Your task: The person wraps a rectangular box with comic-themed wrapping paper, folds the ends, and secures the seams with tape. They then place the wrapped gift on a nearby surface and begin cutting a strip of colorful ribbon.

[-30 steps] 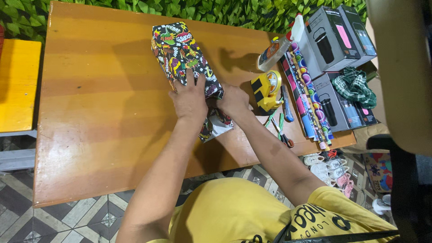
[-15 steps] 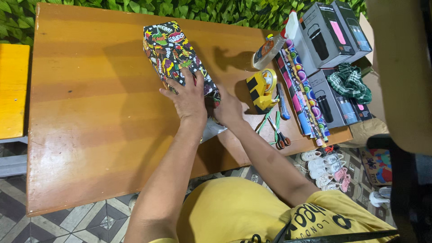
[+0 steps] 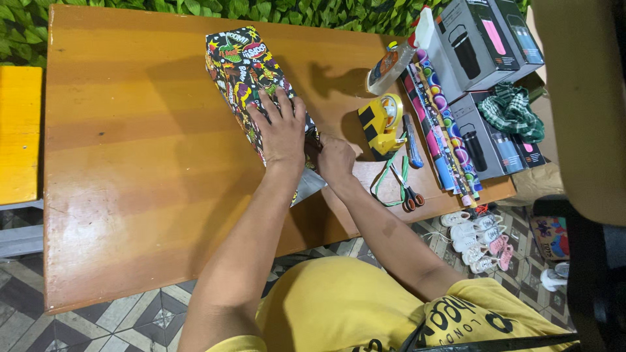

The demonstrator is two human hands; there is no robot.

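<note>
1. Left hand (image 3: 282, 133), fingers spread, pressing flat on the long comic-print wrapped box (image 3: 251, 75) mid-table (image 3: 130, 163), toward the far edge.
2. Right hand (image 3: 334, 160), fingers curled, pinching the loose end flap (image 3: 306, 188); best folded tight, creased sharply.

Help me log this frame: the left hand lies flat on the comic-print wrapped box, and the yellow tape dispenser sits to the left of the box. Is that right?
Not quite. In the head view the left hand does lie flat on the comic-print wrapped box, but the yellow tape dispenser sits to the right of the box, beside the scissors.
</note>
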